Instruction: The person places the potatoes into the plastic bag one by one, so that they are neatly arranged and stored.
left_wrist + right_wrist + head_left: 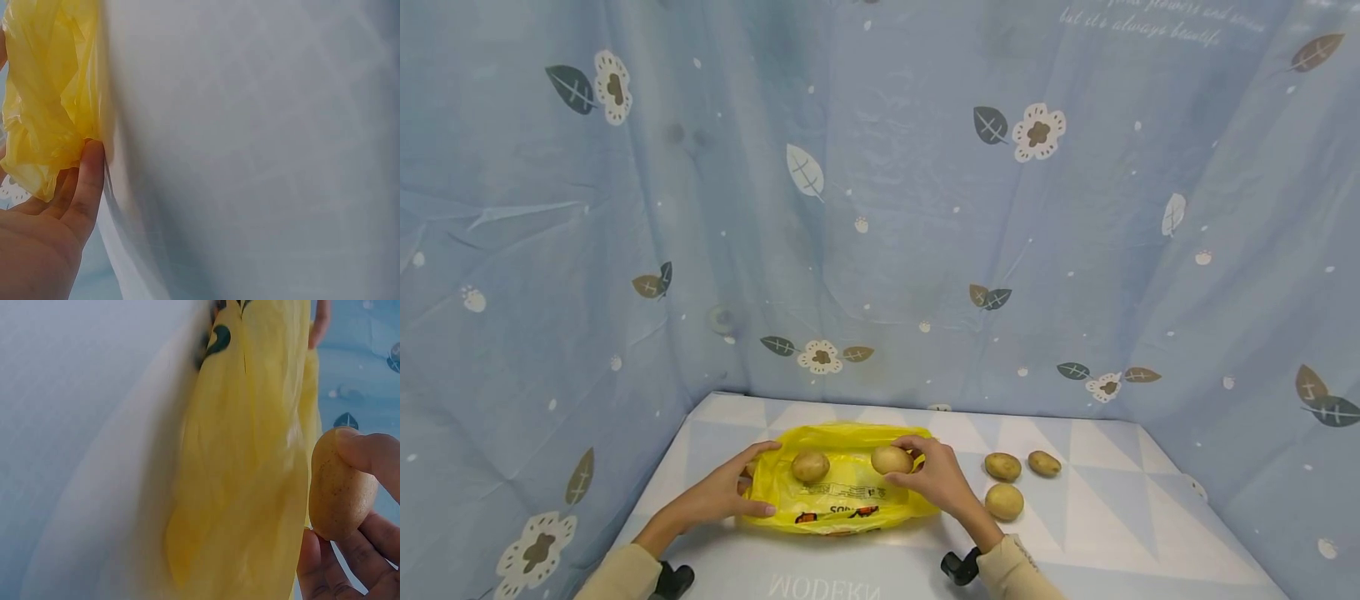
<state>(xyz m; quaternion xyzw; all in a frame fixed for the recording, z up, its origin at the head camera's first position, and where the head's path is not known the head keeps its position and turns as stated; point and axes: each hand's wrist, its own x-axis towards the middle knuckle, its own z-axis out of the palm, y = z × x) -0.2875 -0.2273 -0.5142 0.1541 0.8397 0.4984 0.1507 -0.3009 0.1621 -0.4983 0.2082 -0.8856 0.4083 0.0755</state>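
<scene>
A yellow plastic bag (pixel 850 492) lies spread with its mouth facing up, dark print showing on it. My left hand (pixel 718 493) holds the bag's left end, thumb at the front and fingers at the back; in the left wrist view its fingertips touch the crumpled yellow film. One potato (pixel 810 467) rests inside the bag, left of its middle. Over the bag's right end, my right hand (pixel 938 477) holds another potato (pixel 340 487) between thumb and fingers. Part of this potato is covered by the hand in the head view.
To the right of the bag, three potatoes lie on the table: a round potato (pixel 1003 502) nearest, an oval potato (pixel 1002 467) behind it, and a smaller potato (pixel 1044 463) farther right. A patterned blue curtain (pixel 880 250) closes off the table's (pixel 1105 533) back and sides.
</scene>
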